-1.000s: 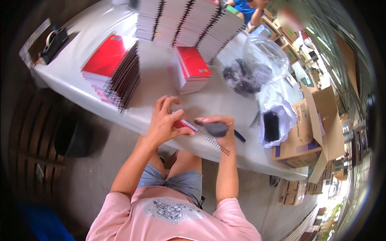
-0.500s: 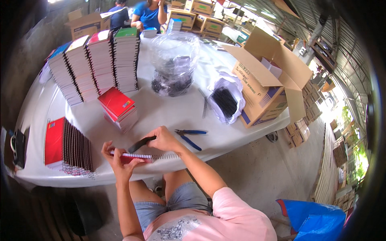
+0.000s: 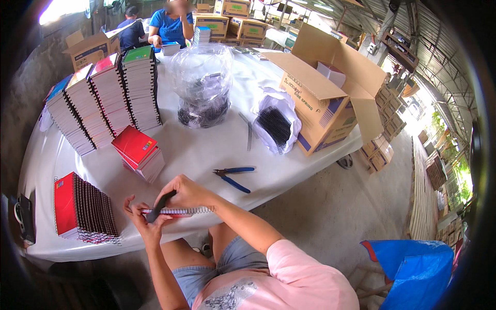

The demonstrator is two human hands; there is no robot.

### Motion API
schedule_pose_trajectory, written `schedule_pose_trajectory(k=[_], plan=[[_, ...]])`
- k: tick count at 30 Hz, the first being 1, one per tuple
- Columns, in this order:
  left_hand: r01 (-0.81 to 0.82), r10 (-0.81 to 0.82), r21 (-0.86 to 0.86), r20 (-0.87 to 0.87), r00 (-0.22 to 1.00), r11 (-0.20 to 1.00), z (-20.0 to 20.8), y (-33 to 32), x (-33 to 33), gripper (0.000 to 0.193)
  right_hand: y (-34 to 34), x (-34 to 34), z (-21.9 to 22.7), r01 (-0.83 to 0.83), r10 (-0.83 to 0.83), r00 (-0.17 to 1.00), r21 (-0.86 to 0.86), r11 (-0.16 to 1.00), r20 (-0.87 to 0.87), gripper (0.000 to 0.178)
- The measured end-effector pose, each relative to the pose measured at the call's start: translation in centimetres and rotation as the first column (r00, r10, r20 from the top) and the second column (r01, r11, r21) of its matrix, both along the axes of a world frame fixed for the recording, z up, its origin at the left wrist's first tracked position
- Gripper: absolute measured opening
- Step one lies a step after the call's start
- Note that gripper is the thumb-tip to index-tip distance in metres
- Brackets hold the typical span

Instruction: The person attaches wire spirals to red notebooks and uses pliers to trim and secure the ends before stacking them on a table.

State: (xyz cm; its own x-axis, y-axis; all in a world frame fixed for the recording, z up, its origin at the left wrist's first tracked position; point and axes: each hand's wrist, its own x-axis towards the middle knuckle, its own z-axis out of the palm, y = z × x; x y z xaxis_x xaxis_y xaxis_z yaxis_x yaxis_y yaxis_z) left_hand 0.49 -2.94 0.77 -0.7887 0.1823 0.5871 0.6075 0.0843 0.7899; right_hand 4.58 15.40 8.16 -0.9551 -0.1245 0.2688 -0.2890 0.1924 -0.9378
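Stack of coil-bound red notebooks (image 3: 66,204) sits left on white-covered table (image 3: 188,155); second red stack (image 3: 135,147) next. Left hand (image 3: 147,226) pinches red notebook (image 3: 178,213) near table edge; right hand (image 3: 184,192) grips dark curved tool (image 3: 161,205) over its spine, coil (image 3: 202,210) sticking out right. Blue-handled cutters (image 3: 232,176), coil-filled bag (image 3: 291,129), open carton (image 3: 325,124) follow.

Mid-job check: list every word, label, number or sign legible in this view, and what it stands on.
Wording is not copied here, only its place.
Open cardboard box: dark print on the side, partly legible.
Short red notebook stack: small multicoloured lettering, unclear.
Red notebooks at left: similar lettering, too small.
Boxes at the back: green labels, too small.
Held red notebook: none can be made out.
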Motion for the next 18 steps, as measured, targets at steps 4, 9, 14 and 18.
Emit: schedule_pose_trajectory(k=[4,9,14,18], plan=[[0.056,-0.062,0.123,0.040,0.997,0.991,0.4,0.7,0.3,0.095,0.7,-0.2,0.2,0.117,-0.130,0.990,0.218,0.969,0.047,0.027],[0.067,-0.073,0.084,0.074,0.995,0.994,-0.5,-0.1,-0.3,0.096,-1.1,0.1,1.6,0.019,-0.007,0.998,0.190,0.982,-0.060,0.027],[0.063,-0.069,0.097,0.052,0.996,0.993,-0.3,0.4,-0.3,0.098,-0.7,-1.1,-0.5,0.208,-0.191,0.977,0.236,0.949,-0.093,0.025],[0.079,-0.083,0.043,0.103,0.991,0.996,-1.2,-0.6,-0.3,0.098,-2.5,-0.7,1.2,-0.018,0.019,0.988,0.008,1.000,-0.151,0.026]])
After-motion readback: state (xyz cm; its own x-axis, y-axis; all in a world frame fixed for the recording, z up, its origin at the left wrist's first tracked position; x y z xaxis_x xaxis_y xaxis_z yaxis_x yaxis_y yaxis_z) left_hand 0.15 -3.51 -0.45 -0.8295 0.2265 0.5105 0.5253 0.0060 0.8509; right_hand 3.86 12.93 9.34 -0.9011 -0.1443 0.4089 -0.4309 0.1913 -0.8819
